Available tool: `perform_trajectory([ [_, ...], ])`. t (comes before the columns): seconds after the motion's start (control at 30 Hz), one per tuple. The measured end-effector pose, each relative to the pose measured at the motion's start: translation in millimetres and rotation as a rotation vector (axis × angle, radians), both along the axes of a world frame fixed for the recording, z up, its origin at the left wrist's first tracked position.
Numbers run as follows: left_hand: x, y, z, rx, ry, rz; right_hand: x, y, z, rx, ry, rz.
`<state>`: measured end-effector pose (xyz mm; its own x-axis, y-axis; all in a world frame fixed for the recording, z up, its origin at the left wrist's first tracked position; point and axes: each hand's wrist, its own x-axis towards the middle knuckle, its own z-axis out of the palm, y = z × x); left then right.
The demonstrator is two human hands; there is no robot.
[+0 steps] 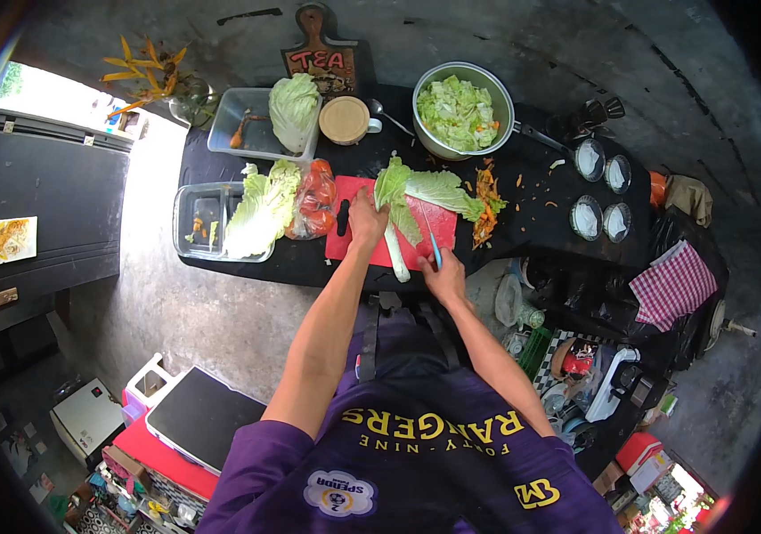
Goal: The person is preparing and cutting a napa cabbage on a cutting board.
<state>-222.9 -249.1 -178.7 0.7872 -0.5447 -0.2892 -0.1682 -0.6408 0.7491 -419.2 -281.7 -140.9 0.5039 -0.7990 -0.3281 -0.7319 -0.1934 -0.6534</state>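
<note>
My left hand [368,217] rests over the red cutting board [347,250], its fingertips against a napa cabbage leaf [390,187] with a white stem. In my right hand [444,272] is a knife with a light blue handle [435,250], its blade pointing away from me over the board. Another cabbage leaf [444,190] lies across the board's far right part, reaching orange and green vegetable scraps [486,207]. Beyond the board stands a pot [512,113] of cut cabbage [457,113]. A plastic bag of tomatoes [317,200] touches the board's left side.
At left are a glass container [183,250] under a large cabbage leaf [260,213] and a clear tub [220,143] holding a cabbage [293,110]. A lidded mug [343,120] and spoon [390,120] stand behind. Several small glass bowls [586,218] sit right, beyond the pot's handle [544,139].
</note>
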Motion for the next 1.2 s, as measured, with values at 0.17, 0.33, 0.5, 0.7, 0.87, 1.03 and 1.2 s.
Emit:
perform_trajectory([
  [0.17, 13.4, -6.9, -12.7, 0.143, 0.097, -0.057, 24.0, 27.8, -8.7, 0.010, 0.214, 0.031],
  [0.33, 13.8, -11.7, -14.5, 0.194, 0.029, -0.099, 26.8, 34.9, -14.1, 0.142, 0.338, -0.052],
  [0.5, 12.7, -9.7, -10.1, 0.145, 0.091, -0.107, 3.3, 18.4, -17.1, 0.197, 0.019, -0.059],
  [0.7, 3.7, -3.8, -59.4, -0.031, 0.208, 0.219, -17.6, -3.2, 4.5, 0.477, -0.303, 0.168],
  [0.87, 1.6, -21.8, -2.0, -0.194, 0.985, 0.283, -32.8, -26.0, 50.2, 1.014, -0.440, -0.054],
  [1.03, 3.7, -32.3, 27.6, -0.145, 1.070, 0.137, -39.8, -44.0, 76.5, 1.082, -0.560, 0.002],
  [1.2, -4.0, -64.7, 80.4, -0.384, 1.042, 0.069, -62.8, -65.9, 104.3, 0.927, -0.570, -0.063],
])
